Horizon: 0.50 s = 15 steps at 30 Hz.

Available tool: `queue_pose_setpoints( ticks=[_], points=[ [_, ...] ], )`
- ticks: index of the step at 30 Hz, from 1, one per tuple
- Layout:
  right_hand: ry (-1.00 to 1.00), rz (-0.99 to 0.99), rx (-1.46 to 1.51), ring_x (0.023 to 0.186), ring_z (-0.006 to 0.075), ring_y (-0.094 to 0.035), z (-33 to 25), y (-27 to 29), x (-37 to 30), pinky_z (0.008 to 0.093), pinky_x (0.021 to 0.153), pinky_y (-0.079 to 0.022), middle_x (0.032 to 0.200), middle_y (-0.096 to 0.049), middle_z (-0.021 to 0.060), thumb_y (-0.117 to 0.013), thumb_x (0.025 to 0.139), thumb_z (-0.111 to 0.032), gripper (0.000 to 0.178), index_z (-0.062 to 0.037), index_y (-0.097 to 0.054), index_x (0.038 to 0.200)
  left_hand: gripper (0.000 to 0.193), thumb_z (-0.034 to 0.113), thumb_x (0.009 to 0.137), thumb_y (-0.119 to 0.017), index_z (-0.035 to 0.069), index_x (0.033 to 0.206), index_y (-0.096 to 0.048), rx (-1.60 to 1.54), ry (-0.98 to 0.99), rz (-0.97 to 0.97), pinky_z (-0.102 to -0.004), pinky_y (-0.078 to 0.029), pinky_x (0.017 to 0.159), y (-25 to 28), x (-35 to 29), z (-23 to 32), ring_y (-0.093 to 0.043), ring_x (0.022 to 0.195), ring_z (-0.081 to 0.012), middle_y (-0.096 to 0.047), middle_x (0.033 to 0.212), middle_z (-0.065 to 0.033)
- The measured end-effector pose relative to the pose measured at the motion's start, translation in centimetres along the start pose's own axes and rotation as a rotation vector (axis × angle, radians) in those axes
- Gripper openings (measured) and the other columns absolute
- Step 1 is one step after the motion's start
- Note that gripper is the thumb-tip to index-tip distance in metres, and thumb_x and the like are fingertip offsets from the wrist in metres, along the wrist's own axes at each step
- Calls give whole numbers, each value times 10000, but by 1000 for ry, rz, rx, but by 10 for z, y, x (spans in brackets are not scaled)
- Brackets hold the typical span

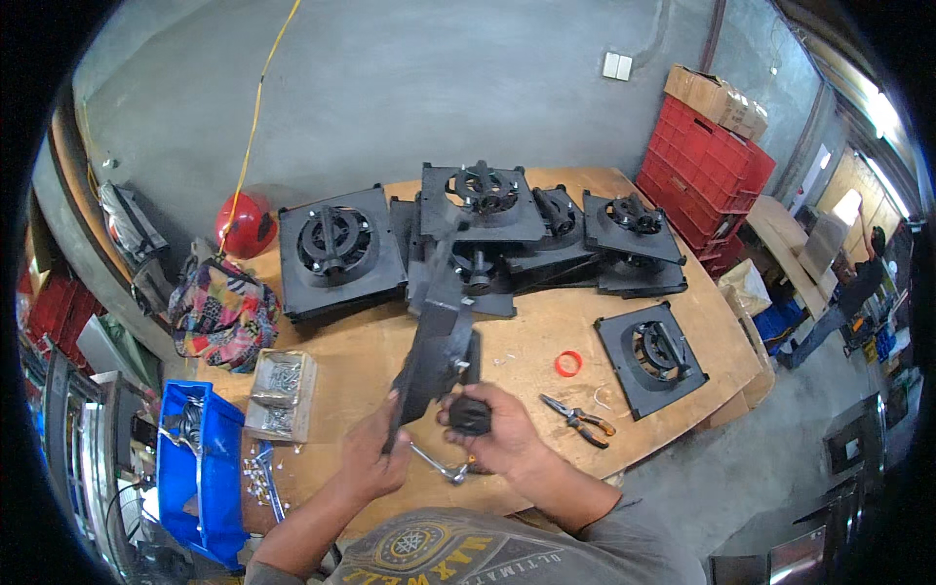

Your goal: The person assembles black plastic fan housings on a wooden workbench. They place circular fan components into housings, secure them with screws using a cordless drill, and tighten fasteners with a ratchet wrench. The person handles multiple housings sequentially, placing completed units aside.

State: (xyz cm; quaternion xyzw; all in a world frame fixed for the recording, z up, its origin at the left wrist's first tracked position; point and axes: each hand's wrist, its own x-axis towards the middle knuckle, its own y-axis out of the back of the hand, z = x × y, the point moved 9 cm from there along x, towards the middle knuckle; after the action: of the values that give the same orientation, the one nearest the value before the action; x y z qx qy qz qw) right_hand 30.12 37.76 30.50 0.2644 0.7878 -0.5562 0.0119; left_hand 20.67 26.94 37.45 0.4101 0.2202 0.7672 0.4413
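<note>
Tilted nearly edge-on above the table, a black square panel [434, 346] is gripped along its lower edge by my left hand [375, 453]. My right hand [502, 429] has its fingers wrapped round a dark knob-like end [470, 416] of the part standing out from that panel. A ratchet wrench [439, 465] lies on the table beneath, partly hidden by my right hand. Right of my hands are pliers [585, 423] with orange-and-black handles and a red ring [567, 364]. Another black panel with a round bracketed opening [639, 375] lies flat near the right edge.
Several similar black panels [341, 244] are stacked at the back of the wooden table [526, 322]. To the left stand a blue bin [229, 429], a divided box of screws [280, 392], a patchwork bag [226, 317] and a red helmet [246, 224]. Red crates [697, 161] rise behind right; a person [848, 292] is beyond.
</note>
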Motion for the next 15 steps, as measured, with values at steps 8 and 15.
queue_pose_setpoints(
  ticks=[8, 15],
  points=[
    [487, 343, -736, 547, 258, -612, -226, 35, -8, 354, 421, -448, 751, -628, 151, -543, 827, -187, 190, -48, -514, 953, 516, 251, 887, -629, 68, 1353, -506, -79, -138, -273, -427, -480, 936, -63, 42, -5, -611, 1081, -371, -636, 1192, -187],
    [521, 725, -1495, 463, 217, -597, -420, 27, 53, 343, 372, -403, 644, -622, 124, -604, 774, -188, 268, 22, -625, 938, 384, 149, 854, -654, 32, 1217, -612, -162, 407, -90, -365, -557, 767, -54, -54, -122, -706, 880, -292, -702, 985, -185]
  ],
)
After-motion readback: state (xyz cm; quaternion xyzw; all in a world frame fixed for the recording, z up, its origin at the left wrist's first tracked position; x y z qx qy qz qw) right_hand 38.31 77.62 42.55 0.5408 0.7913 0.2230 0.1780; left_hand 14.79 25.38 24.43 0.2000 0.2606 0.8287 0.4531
